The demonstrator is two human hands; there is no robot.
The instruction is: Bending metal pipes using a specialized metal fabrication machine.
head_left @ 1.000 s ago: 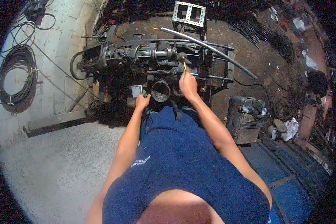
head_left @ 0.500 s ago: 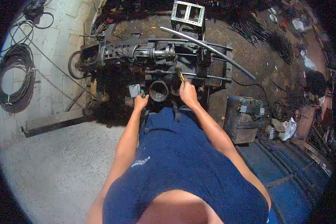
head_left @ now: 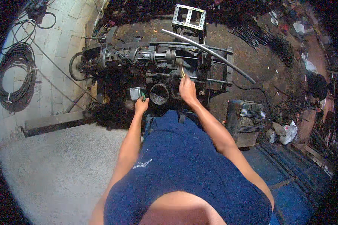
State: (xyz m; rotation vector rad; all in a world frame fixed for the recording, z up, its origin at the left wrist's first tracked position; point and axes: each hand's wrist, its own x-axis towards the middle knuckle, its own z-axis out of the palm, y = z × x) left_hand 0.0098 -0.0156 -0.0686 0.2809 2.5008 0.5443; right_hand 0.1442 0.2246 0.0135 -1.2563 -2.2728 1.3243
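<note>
My right hand [head_left: 187,90] is closed around the yellowish handle of a brush [head_left: 182,71], whose dark, blurred head reaches onto the bed of a lathe-like machine [head_left: 214,78]. Just left of the brush head is the machine's round metal spindle end [head_left: 170,56], with grey shavings [head_left: 161,66] scattered beneath it. Lower and nearer, my left hand [head_left: 141,105] grips a green handle beside a pale, square, flat-faced piece [head_left: 135,93]; how the two join is too small to make out. Between my hands sits a round, open-mouthed container [head_left: 159,93] with greyish bits inside.
A long grey pipe [head_left: 221,58] lies slantwise over the machine's right end. Behind stands a perforated metal frame [head_left: 189,17]. To the right are a dark, boxy case [head_left: 245,123] and a cable. Coiled cable [head_left: 14,75] hangs at the left wall; a pile of dark rods lies far right.
My right hand has shifted slightly left, and the brush head has moved a little with it. My left hand and its green-handled piece stay nearly in place.
</note>
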